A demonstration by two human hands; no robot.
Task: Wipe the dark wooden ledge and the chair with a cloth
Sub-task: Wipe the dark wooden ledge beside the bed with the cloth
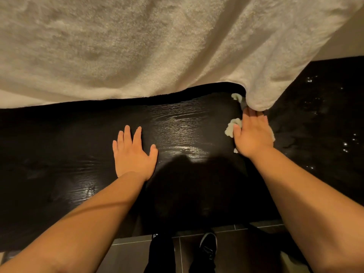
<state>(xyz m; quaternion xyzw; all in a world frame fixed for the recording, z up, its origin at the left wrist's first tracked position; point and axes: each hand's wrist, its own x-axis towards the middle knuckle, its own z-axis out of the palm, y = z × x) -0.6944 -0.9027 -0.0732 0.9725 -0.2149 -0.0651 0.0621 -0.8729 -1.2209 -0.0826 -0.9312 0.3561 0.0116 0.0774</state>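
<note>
The dark wooden ledge (pixel 177 123) runs across the middle of the view, its grain shining where light hits it. My left hand (pixel 133 154) lies flat on it, palm down, fingers apart, holding nothing. My right hand (pixel 252 133) presses a pale crumpled cloth (pixel 232 129) onto the ledge's right part, near the corner of a thick cream blanket (pixel 137 46). Bits of the cloth stick out left of the hand and beyond the fingertips. No chair is in view.
The cream blanket hangs over the ledge's far edge and covers the upper half of the view. A dark speckled surface (pixel 319 119) lies to the right. Below the ledge are grey floor tiles (pixel 130 255) and my shoe (pixel 208 245).
</note>
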